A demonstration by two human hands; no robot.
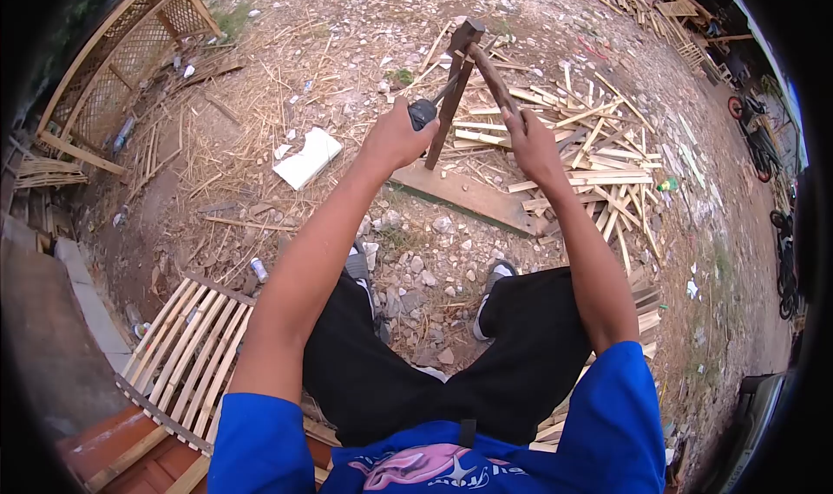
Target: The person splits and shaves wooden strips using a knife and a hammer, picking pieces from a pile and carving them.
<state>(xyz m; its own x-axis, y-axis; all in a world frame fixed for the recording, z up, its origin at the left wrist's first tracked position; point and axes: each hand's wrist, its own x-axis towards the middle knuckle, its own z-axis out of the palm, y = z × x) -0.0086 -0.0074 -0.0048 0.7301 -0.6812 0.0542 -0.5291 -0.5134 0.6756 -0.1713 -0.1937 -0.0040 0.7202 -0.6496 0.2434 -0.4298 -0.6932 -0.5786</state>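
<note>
My left hand [395,138] is closed around a black-handled tool [423,114]. Its thin dark shaft points up and right, towards a dark brown upright piece [447,117]. My right hand [534,147] grips a curved brown wooden stick [493,79]. The stick's far end meets a dark block [467,34] at the top of the upright; whether they are joined I cannot tell. Beneath, a long wooden board [460,197] lies on the ground, and the upright's lower end comes down at its far edge.
A pile of loose wooden slats [599,160] spreads beyond the board on the right. A white broken slab [308,157] lies to the left. A slatted wooden panel [186,355] sits near my left side, and a lattice frame [121,60] stands far left. Stones and straw cover the ground [416,277].
</note>
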